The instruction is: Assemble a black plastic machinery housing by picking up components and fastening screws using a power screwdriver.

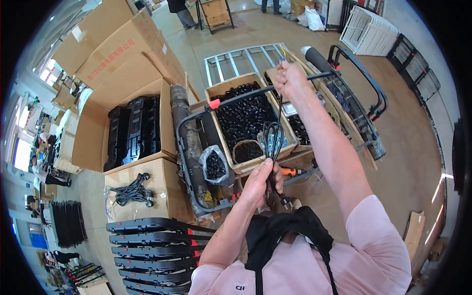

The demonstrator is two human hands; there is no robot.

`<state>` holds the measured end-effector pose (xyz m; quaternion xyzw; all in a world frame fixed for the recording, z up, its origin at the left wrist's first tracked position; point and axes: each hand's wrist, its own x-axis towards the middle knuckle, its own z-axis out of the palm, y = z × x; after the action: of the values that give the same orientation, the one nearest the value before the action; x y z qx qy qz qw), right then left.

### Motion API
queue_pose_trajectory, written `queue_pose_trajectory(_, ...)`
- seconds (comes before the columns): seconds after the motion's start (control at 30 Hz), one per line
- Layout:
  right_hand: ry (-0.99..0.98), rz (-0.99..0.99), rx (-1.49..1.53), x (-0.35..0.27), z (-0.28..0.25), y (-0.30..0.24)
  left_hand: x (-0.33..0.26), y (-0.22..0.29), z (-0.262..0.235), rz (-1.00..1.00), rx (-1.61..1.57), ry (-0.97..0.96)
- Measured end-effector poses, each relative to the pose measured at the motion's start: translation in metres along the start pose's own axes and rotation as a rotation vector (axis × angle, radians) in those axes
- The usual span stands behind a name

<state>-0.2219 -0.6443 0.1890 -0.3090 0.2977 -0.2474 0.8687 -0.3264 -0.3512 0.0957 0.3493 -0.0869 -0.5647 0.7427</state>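
My left hand is closed around a black power cable gathered in loops, low in front of my chest. The loops stand up above the fist, and a plug hangs out below it. Farther off, my right hand is raised and closed on the cable's other end, where thin coloured wire ends stick out. A taut length runs between the two hands. Beneath lies a black tubular frame with a red clip, across a wooden bin full of small black parts.
At left, a large cardboard box holds black moulded panels. More bundled cables lie on a closed carton. Stacked black frames stand at lower left. An orange-handled tool and a bag of black parts sit by the bin.
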Motion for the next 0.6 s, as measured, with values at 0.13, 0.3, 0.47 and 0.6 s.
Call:
queue_pose_trajectory(0.13,-0.024,-0.062,-0.028,-0.01,-0.015,-0.032,-0.023,-0.021,0.026,-0.048,0.023,0.025)
queue_pose_trajectory(0.3,-0.412,-0.085,-0.324,-0.12,-0.03,-0.038,-0.035,-0.083,0.017,0.017,0.549,0.161)
queue_pose_trajectory(0.47,-0.567,0.209,-0.259,-0.217,-0.097,-0.022,-0.063,-0.074,0.032,0.395,1.391,0.391)
queue_pose_trajectory(0.6,-0.803,0.469,-0.195,-0.263,-0.15,-0.018,-0.078,0.007,0.088,1.159,1.551,0.723)
